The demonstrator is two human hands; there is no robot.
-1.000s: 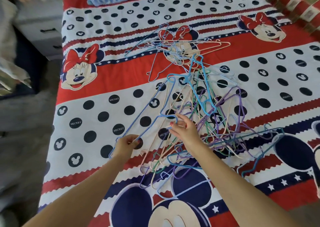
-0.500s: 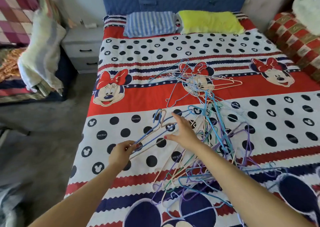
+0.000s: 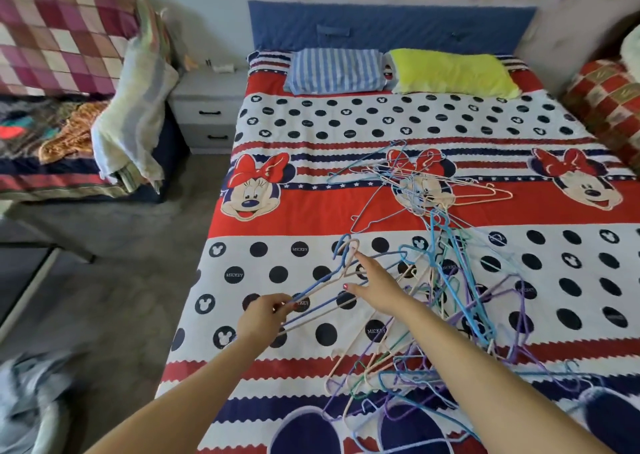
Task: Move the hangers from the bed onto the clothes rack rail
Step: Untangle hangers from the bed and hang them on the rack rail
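A tangled pile of thin hangers (image 3: 460, 301) in blue, purple, pink and green sprawls over the cartoon-print bed cover (image 3: 277, 211). My left hand (image 3: 261, 318) pinches the lower ends of two hangers, one blue and one pink (image 3: 341, 266), lifted a little off the left side of the pile. My right hand (image 3: 375, 284) reaches forward with straight fingers, touching those hangers just below their hooks. No clothes rack is in view.
A striped pillow (image 3: 334, 71) and a yellow pillow (image 3: 450, 72) lie at the headboard. A grey nightstand (image 3: 204, 110) stands left of the bed. Another bed with blankets (image 3: 79, 107) fills the far left. Grey floor (image 3: 114, 297) runs between them.
My head has lifted, so the whole bed shows. My left hand has drawn the two hangers leftward out of the pile. My right hand has opened and slid toward their hooks.
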